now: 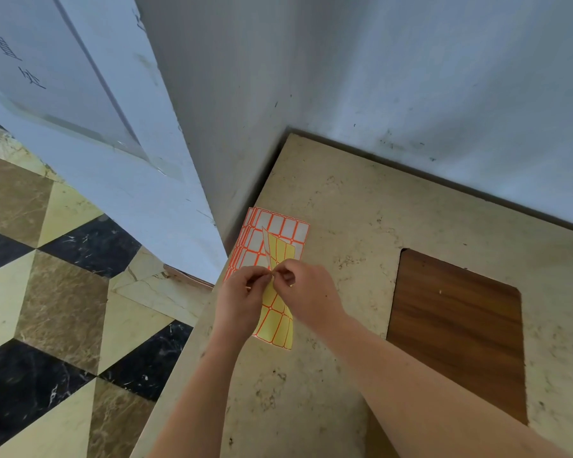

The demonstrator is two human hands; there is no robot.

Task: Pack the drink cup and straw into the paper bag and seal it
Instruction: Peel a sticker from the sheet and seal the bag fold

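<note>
A stack of label sheets (283, 228), white stickers with orange borders, lies on the beige stone table (344, 209) near its left edge. Over it I hold one sheet with a yellow backing (277, 325), its top curled up. My left hand (242, 299) pinches this sheet at its middle. My right hand (306, 290) pinches the same spot with thumb and forefinger, fingertips of both hands touching. No cup, straw or paper bag is in view.
A dark wooden panel (457, 328) is set into the table at the right. Grey walls (377, 77) close the table's far side and corner. To the left, the table edge drops to a patterned marble floor (47, 292).
</note>
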